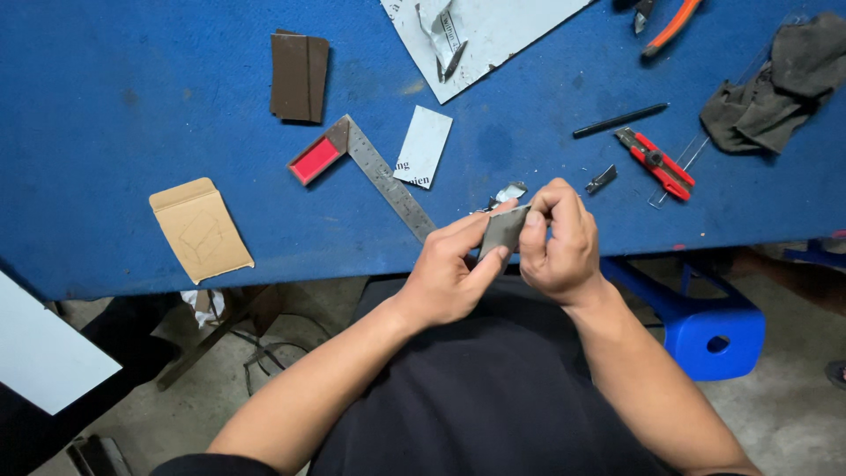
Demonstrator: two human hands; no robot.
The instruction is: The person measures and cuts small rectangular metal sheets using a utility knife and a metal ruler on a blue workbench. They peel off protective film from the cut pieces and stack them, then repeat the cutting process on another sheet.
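Both hands pinch a small grey piece (504, 231) just over the bench (132, 106) edge: left hand (454, 269) grips below, right hand (557, 238) above. Firm, close fingertips should steady it.

A flat tan cardboard packet (201, 229) lies near the blue bench's (106, 132) front-left edge. A small white printed label (423, 146) sits mid-bench, a larger white printed sheet (493, 31) (partly cropped) at the far edge.
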